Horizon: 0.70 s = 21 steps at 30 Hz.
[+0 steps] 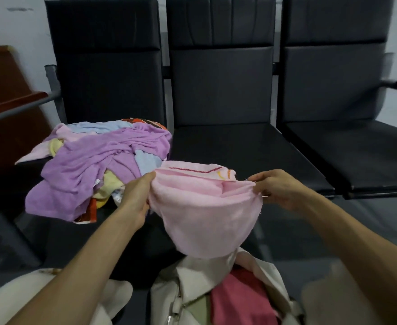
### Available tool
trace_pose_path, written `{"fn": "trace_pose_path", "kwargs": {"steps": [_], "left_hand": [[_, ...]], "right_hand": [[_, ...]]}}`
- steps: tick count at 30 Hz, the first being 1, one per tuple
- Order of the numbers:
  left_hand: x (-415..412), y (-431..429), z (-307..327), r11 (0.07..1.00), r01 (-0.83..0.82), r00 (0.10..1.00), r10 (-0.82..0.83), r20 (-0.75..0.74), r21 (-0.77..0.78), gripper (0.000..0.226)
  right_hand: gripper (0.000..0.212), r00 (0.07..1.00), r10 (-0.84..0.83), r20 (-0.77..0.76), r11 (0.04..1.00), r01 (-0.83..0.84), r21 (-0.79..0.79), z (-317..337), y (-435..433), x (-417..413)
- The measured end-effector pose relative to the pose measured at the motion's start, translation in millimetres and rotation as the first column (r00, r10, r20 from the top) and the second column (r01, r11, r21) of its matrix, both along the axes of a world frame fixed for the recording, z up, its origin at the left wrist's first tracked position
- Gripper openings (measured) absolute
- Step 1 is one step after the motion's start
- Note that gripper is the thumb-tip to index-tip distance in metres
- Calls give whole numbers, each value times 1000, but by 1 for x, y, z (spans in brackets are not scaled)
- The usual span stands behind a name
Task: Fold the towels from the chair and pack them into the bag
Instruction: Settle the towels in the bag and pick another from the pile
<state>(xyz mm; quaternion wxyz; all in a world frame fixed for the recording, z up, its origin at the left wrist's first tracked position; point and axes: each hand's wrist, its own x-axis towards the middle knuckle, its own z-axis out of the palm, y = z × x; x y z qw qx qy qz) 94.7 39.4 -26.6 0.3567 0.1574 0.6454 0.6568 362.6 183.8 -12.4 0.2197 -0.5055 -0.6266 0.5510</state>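
Note:
I hold a pink towel (204,207) in the air in front of me, doubled over and sagging in the middle. My left hand (136,198) grips its left edge and my right hand (272,186) pinches its right corner. Below the towel, between my knees, stands an open cream bag (192,287) with a red towel (242,299) and a pale green one inside. On the left chair seat lies a loose pile of towels (94,165): a large purple one on top, with light blue, yellow, pink and orange ones beneath.
Three joined black chairs stand against the wall; the middle seat (235,146) and right seat (356,148) hold nothing. A metal armrest (19,109) and brown wooden furniture (3,90) are at the left. The floor is dark grey.

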Motion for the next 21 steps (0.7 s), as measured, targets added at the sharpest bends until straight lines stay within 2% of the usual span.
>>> {"fn": "trace_pose_path", "kwargs": {"steps": [3,5,7,9,11,13,15,17,20,21], "left_hand": [[5,-2,-5,1000,26,999,-26,-21,-10,43],[13,-4,-9,998,63,998,-63,-8,-6,40],[19,-6,-12,994,112,994,-111,23,-12,38],[24,-6,-13,986,164,985,-164,47,-10,36],[27,-6,-11,981,193,979,-193,61,3,34],[26,-5,-8,980,195,978,-197,75,31,30],[24,-5,-2,980,183,977,-191,100,76,28],[21,-4,5,978,162,975,-179,135,130,30],[16,-5,18,972,108,970,-149,190,208,27],[15,-6,22,970,88,969,-136,204,228,28]], "right_hand": [[13,984,149,96,986,-140,-90,-6,-3,16],[26,963,184,196,981,-169,-94,-13,-8,21],[43,914,188,359,981,-189,-32,-16,-14,23],[40,816,192,546,967,-251,35,-15,-19,25],[32,784,150,603,960,-262,102,-12,-19,29],[21,874,111,473,969,-202,145,-10,-15,31],[20,976,64,206,982,-99,162,-4,-13,32],[18,999,-5,39,972,-4,234,5,-10,35],[17,985,-152,85,882,96,461,13,-1,40],[21,978,-185,97,869,117,481,15,-1,42]]}}
